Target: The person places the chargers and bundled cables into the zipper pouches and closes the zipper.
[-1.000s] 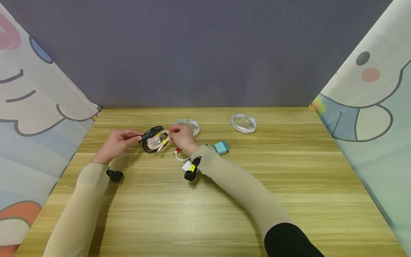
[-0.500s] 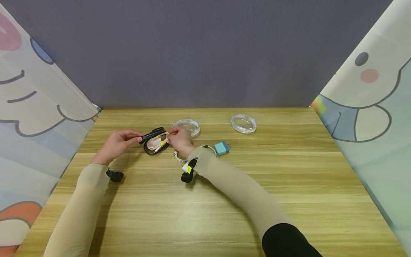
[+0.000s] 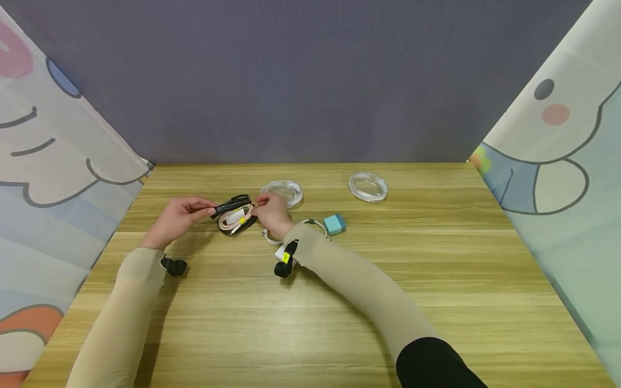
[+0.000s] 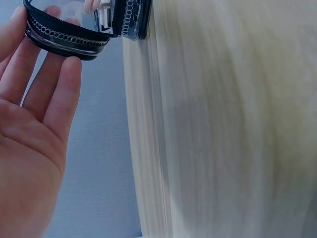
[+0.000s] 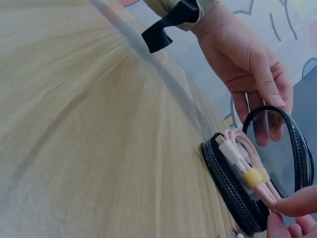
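A small clear zip case with black zipper trim stands open, its lid raised. My left hand pinches the lid's black edge between thumb and fingers; the left wrist view shows the fingers against the zipper rim. My right hand pinches one end of a coiled pink charging cable with a yellow tie. White connector ends show on the coil, which lies over the case's lower half, inside its rim in the head view.
Beneath the right forearm lie a white cable and a partly hidden white charger. A teal charger sits right of them. Two clear round cases with white rims, one left and one right, lie toward the back.
The pink cable coil has shifted slightly down and left, lower into the case. My right hand moved a little left with it; my left hand stays at the lid.
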Action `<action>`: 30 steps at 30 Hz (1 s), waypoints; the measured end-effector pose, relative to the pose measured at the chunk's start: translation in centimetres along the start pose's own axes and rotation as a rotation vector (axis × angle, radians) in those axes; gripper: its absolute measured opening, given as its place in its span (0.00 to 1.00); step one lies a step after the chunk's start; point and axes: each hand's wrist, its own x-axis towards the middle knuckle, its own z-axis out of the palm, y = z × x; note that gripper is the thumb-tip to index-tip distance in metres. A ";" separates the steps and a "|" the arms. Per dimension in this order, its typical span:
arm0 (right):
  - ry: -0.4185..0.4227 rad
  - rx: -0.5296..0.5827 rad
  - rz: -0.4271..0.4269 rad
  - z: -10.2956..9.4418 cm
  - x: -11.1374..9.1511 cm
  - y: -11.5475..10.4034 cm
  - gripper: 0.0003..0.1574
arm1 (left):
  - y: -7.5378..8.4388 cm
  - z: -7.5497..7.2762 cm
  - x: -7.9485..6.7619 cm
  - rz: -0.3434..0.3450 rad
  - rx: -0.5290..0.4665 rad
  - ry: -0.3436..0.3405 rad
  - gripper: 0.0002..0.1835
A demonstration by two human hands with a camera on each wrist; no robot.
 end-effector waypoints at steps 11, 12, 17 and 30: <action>-0.006 0.037 0.029 0.2 0.2 0.1 0.15 | -3.0 0.3 0.9 0.022 -0.008 -0.001 0.15; -0.012 0.055 0.036 0.2 0.2 0.1 0.16 | -2.9 0.3 0.9 0.022 -0.008 0.000 0.15; -0.025 0.045 0.046 0.4 0.1 -0.1 0.20 | -2.9 0.3 0.8 0.026 0.019 -0.005 0.16; 0.005 0.209 0.090 1.0 0.6 0.3 0.14 | -2.9 0.4 0.8 0.049 0.003 -0.013 0.14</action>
